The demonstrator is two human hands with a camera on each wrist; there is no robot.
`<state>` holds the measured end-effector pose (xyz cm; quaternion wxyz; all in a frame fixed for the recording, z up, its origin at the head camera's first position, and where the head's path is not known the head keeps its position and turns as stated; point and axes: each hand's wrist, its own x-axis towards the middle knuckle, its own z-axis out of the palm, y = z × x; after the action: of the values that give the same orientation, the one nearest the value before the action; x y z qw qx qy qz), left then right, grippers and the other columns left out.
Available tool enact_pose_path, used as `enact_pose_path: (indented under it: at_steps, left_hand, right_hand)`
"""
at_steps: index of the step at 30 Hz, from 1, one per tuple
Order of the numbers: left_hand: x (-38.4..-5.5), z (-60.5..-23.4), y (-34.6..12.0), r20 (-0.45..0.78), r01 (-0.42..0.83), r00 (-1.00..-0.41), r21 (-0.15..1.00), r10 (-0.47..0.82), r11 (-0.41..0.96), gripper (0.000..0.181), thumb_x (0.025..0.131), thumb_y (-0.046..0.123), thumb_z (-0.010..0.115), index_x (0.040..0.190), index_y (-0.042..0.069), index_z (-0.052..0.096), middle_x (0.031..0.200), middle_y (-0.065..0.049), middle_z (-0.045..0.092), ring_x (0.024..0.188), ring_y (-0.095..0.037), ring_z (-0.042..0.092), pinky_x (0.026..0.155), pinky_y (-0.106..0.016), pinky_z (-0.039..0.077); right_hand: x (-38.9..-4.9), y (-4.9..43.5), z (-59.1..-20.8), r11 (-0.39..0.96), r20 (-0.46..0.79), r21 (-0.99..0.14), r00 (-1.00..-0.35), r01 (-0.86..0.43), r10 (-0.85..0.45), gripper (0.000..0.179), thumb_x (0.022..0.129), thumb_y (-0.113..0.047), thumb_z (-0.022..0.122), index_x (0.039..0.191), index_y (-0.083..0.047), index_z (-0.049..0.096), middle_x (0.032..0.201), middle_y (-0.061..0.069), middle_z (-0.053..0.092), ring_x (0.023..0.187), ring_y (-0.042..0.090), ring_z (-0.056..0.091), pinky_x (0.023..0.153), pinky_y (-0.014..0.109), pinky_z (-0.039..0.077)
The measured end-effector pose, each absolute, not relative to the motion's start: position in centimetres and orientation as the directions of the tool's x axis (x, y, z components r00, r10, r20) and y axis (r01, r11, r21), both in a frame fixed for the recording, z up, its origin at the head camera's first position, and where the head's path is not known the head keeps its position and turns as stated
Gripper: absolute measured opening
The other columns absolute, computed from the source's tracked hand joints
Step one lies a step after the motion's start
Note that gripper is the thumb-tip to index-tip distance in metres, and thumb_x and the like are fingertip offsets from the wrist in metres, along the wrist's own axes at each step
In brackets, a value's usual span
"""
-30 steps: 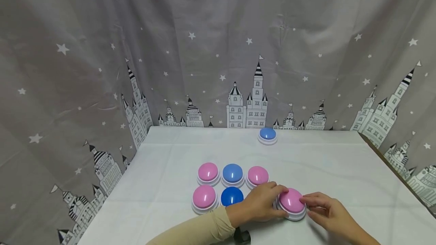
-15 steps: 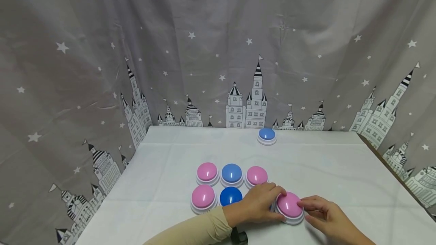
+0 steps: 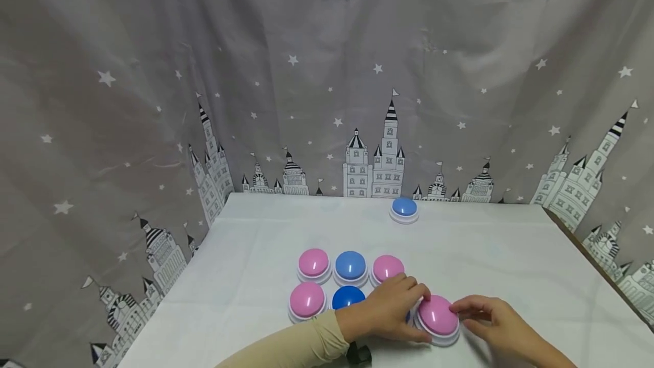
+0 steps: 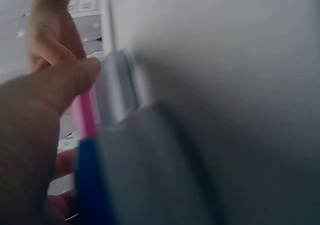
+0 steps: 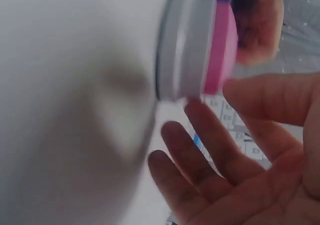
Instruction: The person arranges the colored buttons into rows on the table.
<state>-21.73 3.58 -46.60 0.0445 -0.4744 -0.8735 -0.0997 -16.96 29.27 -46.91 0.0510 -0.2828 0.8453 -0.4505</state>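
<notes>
A pink push button (image 3: 437,316) with a white base sits at the right end of the near row. My left hand (image 3: 385,306) reaches across from the left, index finger and thumb at the button's left side; in the left wrist view the thumb (image 4: 75,80) overlaps its edge. A dark blue button (image 4: 95,185) lies beneath that hand, mostly hidden in the head view. From the right, my right hand (image 3: 493,322) touches the pink dome's edge. In the right wrist view its thumb (image 5: 265,95) meets the dome (image 5: 224,45), and the other fingers are loosely spread below.
To the left, a pink button (image 3: 306,300) and another dark blue button (image 3: 348,297) share the near row. Behind them stand a pink (image 3: 314,262), a light blue (image 3: 350,266) and a pink button (image 3: 387,267). A lone blue button (image 3: 405,207) is at the table's back edge.
The pink button between my hands has slid a little toward me, both hands moving along with it. The other buttons keep their places; the head view has shifted slightly.
</notes>
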Motion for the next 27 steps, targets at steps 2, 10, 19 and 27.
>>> enact_pose_path:
  at_steps: [2, 10, 19, 27]
  left_hand:
    - [-22.0, -46.2, 3.5, 0.159, 0.825, -0.561, 0.184, 0.812, 0.534, 0.06, 0.071, 0.069, 0.058, 0.113, 0.027, 0.049, 0.098, 0.014, 0.048, 0.089, 0.0, 0.04, 0.075, -0.012, 0.036]
    - [-26.6, -44.2, 2.7, 0.166, 0.699, -0.696, 0.382, 0.699, 0.605, 0.042, 0.081, 0.051, 0.061, 0.108, 0.019, 0.057, 0.102, 0.003, 0.059, 0.093, -0.006, 0.051, 0.079, -0.017, 0.043]
    - [-34.4, -44.0, 2.9, 0.132, 0.499, -0.854, 0.479, 0.503, 0.722, 0.044, 0.079, 0.04, 0.067, 0.11, 0.01, 0.057, 0.106, -0.008, 0.06, 0.091, -0.013, 0.054, 0.076, -0.025, 0.045]
    - [-38.5, -45.6, 3.7, 0.106, 0.406, -0.902, 0.534, 0.418, 0.741, 0.055, 0.077, 0.035, 0.069, 0.12, 0.005, 0.053, 0.115, -0.012, 0.058, 0.105, -0.02, 0.054, 0.089, -0.029, 0.042]
  right_hand:
    - [-18.1, 29.4, -46.8, 0.454, 0.132, -0.787, -0.834, -0.417, -0.536, 0.018, 0.088, -0.008, 0.058, 0.104, -0.011, 0.064, 0.101, -0.001, 0.065, 0.094, 0.011, 0.061, 0.081, 0.023, 0.048]
    - [-24.7, 28.8, -46.5, 0.462, 0.056, -0.823, -0.857, -0.33, -0.512, 0.013, 0.086, 0.0, 0.055, 0.098, 0.001, 0.061, 0.092, 0.012, 0.065, 0.086, 0.024, 0.061, 0.075, 0.023, 0.049]
    - [-32.3, 27.3, -45.5, 0.435, 0.091, -0.858, -0.913, -0.274, -0.397, 0.027, 0.086, 0.003, 0.054, 0.111, 0.01, 0.053, 0.099, 0.025, 0.06, 0.092, 0.034, 0.058, 0.074, 0.03, 0.05]
    - [-37.1, 26.2, -46.8, 0.436, 0.108, -0.868, -0.947, -0.239, -0.304, 0.037, 0.085, 0.002, 0.053, 0.12, 0.011, 0.046, 0.114, 0.03, 0.052, 0.104, 0.04, 0.052, 0.082, 0.04, 0.048]
